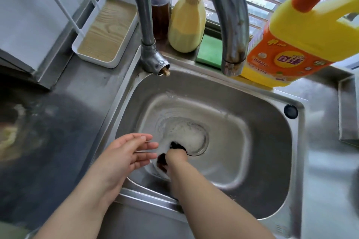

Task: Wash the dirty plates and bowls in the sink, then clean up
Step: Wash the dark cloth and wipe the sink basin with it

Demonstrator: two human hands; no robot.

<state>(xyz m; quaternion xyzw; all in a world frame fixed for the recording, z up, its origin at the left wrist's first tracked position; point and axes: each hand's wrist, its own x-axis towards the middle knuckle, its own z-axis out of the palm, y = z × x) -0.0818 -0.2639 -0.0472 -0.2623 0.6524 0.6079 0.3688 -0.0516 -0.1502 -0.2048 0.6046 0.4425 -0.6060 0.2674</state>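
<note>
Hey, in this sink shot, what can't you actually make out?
- Head view: the dark thing at the drain, mostly hidden by the right hand gripping it.
- The blurred object at the left edge.
- The yellow detergent bottle, cut off by the right edge.

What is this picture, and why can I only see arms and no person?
The camera sits on the person's head and looks down, so you only see their arms. They stand at a metal sink. The left hand is open, fingers straight, above the basin. The right hand reaches down to the drain and grips something dark there; I cannot tell what it is. Foamy water lies around the drain. No plates or bowls are visible in the sink. Behind the tap stand a yellow soap bottle, a green sponge, and a white tray.
</note>
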